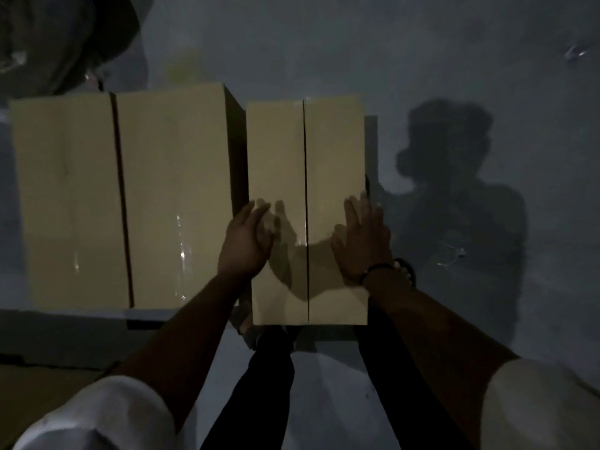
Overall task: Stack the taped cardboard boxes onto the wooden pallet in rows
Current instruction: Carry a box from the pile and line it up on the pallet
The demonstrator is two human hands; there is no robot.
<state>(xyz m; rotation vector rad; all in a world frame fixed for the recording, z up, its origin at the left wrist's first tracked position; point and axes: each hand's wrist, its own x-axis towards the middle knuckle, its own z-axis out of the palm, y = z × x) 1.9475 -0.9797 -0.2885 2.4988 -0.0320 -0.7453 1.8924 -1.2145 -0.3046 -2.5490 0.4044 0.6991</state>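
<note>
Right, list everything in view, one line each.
larger box: one, tan, left, dark seam down its top
narrower box: one, tan, right beside it, under both hands
platform: one, dark, only edges show beneath the boxes
flat cardboard: one, brown, bottom left
floor: grey, all around
other person: one, top left, partly in view
shadow: one, dark, on the floor at right
wristband: one, dark, right wrist
left hand: at the narrower box's left edge
right hand: flat on its top
sleeves: two, white
trousers: dark, bottom centre
</note>
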